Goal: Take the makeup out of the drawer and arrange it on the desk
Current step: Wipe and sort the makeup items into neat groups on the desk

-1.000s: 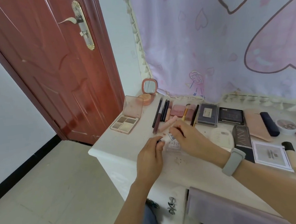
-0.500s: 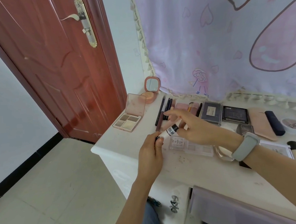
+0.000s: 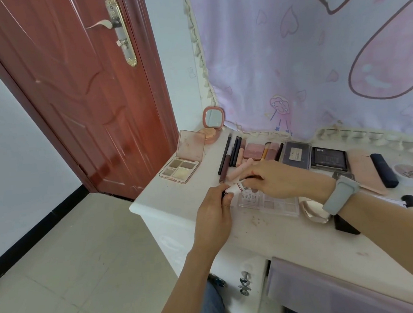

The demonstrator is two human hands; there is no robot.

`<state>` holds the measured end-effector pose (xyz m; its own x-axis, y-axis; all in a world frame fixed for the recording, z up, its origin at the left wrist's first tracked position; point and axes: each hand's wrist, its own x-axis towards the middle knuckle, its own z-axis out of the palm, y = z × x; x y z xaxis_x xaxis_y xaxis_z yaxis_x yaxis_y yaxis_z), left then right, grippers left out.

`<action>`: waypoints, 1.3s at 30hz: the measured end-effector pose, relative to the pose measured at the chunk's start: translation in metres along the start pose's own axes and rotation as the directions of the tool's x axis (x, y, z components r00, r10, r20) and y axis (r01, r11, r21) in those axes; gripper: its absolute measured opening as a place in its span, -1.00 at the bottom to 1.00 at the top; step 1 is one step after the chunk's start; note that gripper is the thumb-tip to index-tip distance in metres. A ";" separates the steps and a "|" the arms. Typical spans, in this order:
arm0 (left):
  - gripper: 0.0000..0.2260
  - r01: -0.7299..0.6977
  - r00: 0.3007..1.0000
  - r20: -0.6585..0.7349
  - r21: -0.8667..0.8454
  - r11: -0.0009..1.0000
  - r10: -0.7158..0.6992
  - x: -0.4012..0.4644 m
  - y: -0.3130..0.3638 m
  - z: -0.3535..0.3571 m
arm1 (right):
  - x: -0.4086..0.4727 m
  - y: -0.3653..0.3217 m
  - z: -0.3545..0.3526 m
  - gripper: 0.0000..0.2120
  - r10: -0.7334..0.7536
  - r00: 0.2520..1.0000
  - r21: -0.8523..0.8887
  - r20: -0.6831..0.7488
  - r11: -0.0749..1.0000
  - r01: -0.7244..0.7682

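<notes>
Makeup is laid out across the white desk (image 3: 267, 240), and one item, a small white tube (image 3: 237, 187) with dark print, is held over the desk top just in front of the clear palette (image 3: 268, 202). The left hand (image 3: 213, 219) pinches the tube's near end with thumb and curled fingers. The right hand (image 3: 273, 179) grips the tube's far end, fingers curled over it; a grey wristband (image 3: 340, 194) sits on that wrist. Behind the clear palette lies a row of pencils (image 3: 232, 154), a pink stick (image 3: 240, 169), a pink compact (image 3: 254, 151) and two dark cases (image 3: 329, 158). Left of the clear palette an open four-pan eyeshadow (image 3: 180, 169) lies near the desk edge, with a round mirror compact (image 3: 212, 125) behind it. The drawer (image 3: 332, 294) stands open below the desk top, at the near right.
</notes>
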<state>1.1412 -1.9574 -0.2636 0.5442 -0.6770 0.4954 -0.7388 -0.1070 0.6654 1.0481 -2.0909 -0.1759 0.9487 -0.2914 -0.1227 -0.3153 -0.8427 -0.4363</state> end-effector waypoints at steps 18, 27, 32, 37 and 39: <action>-0.95 0.365 0.883 -0.245 -0.178 0.914 -0.400 0.023 -0.082 -0.101 | 0.059 -0.060 0.066 -0.84 0.091 0.873 0.395 -0.480 0.911 0.122; -0.92 0.464 0.875 -0.151 -0.006 0.886 -0.459 0.045 -0.098 -0.099 | 0.099 -0.081 0.108 -0.74 0.168 0.860 0.129 -0.482 0.984 -0.120; -0.89 0.460 0.881 -0.145 0.052 0.886 -0.450 0.049 -0.100 -0.096 | 0.109 -0.082 0.108 -0.73 0.176 0.862 0.138 -0.476 0.983 -0.124; -0.89 0.444 0.895 -0.090 0.096 0.891 -0.437 0.059 -0.097 -0.095 | 0.113 -0.079 0.107 -0.74 0.212 0.853 0.202 -0.477 0.971 -0.128; -0.89 0.455 0.890 -0.078 0.093 0.886 -0.449 0.062 -0.096 -0.094 | 0.114 -0.078 0.105 -0.76 0.217 0.850 0.212 -0.479 0.969 -0.128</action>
<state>1.2834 -1.9207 -0.2446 0.8473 -0.4976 0.1858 -0.4437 -0.4706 0.7627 1.1835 -2.0104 -0.2497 0.7268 -0.6478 0.2282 -0.4218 -0.6832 -0.5961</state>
